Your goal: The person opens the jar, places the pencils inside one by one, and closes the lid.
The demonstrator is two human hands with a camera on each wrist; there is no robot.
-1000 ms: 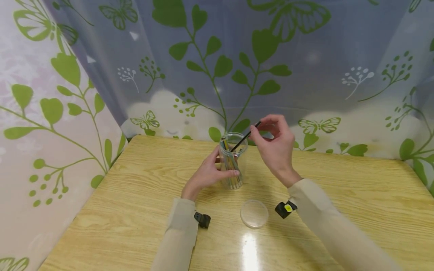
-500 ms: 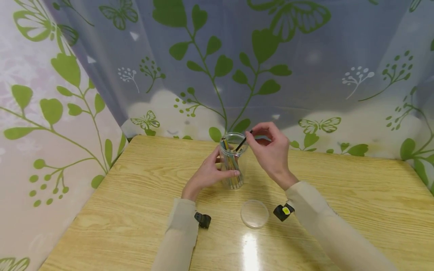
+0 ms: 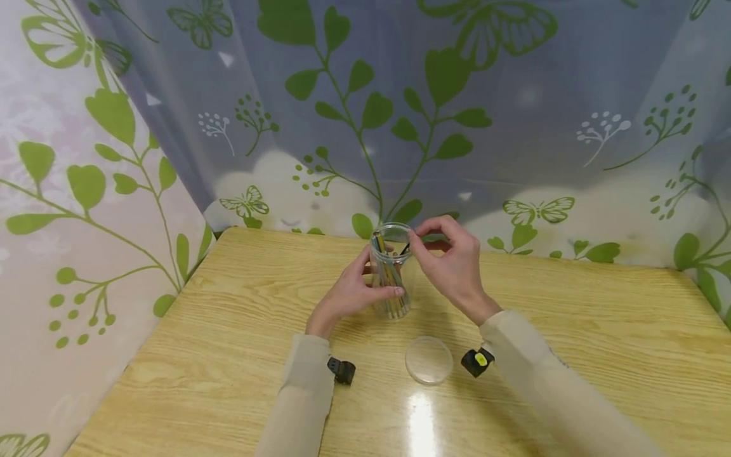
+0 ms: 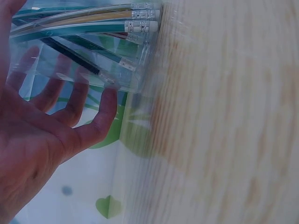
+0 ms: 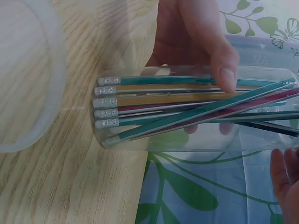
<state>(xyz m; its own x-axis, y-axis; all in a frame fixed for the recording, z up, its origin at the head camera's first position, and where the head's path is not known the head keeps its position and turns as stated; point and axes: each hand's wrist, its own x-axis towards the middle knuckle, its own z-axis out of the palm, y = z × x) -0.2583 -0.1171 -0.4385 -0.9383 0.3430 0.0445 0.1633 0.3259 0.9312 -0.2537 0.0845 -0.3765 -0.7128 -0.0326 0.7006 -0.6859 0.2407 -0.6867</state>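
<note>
A clear plastic jar (image 3: 394,279) with several coloured pencils (image 5: 163,105) in it stands upright near the table's back edge. Around its left side, my left hand (image 3: 356,289) grips the wall, thumb across the front. My right hand (image 3: 454,260) is at the jar's right rim, thumb and forefinger pinching the top of a black pencil (image 3: 406,249). Most of that pencil is inside the jar, slanting; its lower end (image 4: 88,65) shows through the wall in the left wrist view. The fingertips are partly hidden at the rim.
A round clear lid (image 3: 429,360) lies flat on the wooden table (image 3: 228,330) in front of the jar. Behind the table hangs a curtain (image 3: 514,139) printed with leaves and butterflies. Light glares off the table's front.
My right hand has moved down and left to the jar's rim, lowering the black pencil deeper inside. The left hand and the lid have stayed in place.
</note>
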